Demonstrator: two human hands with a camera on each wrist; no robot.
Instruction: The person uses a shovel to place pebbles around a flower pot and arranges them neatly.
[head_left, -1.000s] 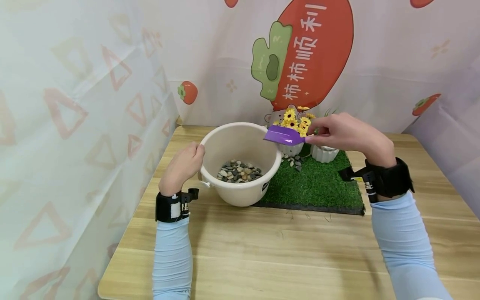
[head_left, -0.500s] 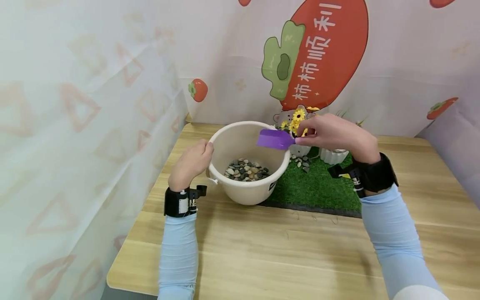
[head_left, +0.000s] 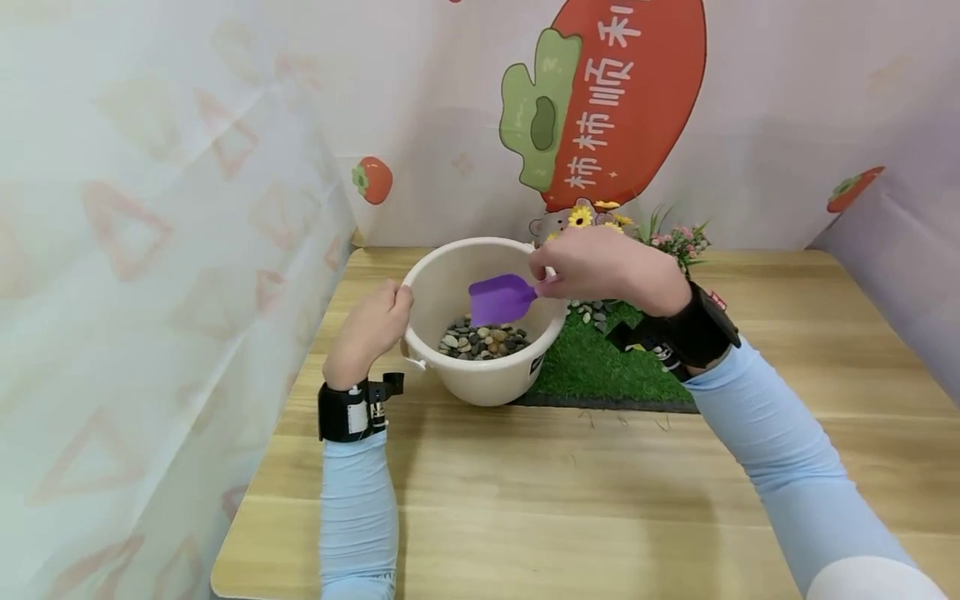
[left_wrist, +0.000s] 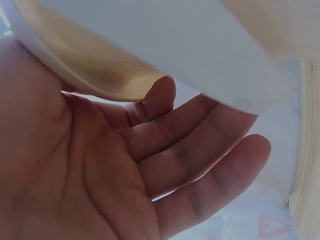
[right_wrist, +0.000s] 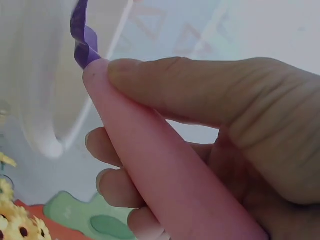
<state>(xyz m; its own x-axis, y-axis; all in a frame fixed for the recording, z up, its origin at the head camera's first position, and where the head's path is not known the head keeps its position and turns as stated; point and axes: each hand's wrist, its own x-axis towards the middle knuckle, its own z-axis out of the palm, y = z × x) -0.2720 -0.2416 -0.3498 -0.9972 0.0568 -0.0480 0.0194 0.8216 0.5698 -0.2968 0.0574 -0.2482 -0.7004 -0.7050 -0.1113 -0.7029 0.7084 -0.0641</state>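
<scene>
Here we held the scoop (head_left: 502, 299) by its pink handle (right_wrist: 165, 170), our right hand (head_left: 600, 265) pinching it between thumb and curled fingers, so the purple blade dipped inside the bucket (head_left: 450, 275) just above the pebbles (head_left: 483, 340). That slanted hold kept the blade angled down toward the stones, at about nine o'clock from the knuckles. Our left hand (head_left: 369, 329) sat against the bucket's rim at nine o'clock, thumb over the lip, fingers nearly straight along the outer wall in the left wrist view, seemingly to steady the bucket. At three o'clock of the bucket lay the grass mat (head_left: 600, 371), touching its base, with loose pebbles on it, and at the mat's far edge stood yellow flowers (head_left: 581, 217) and a pink sprig (head_left: 678, 242). All rested on the wooden bench (head_left: 570, 492), curtains around.
</scene>
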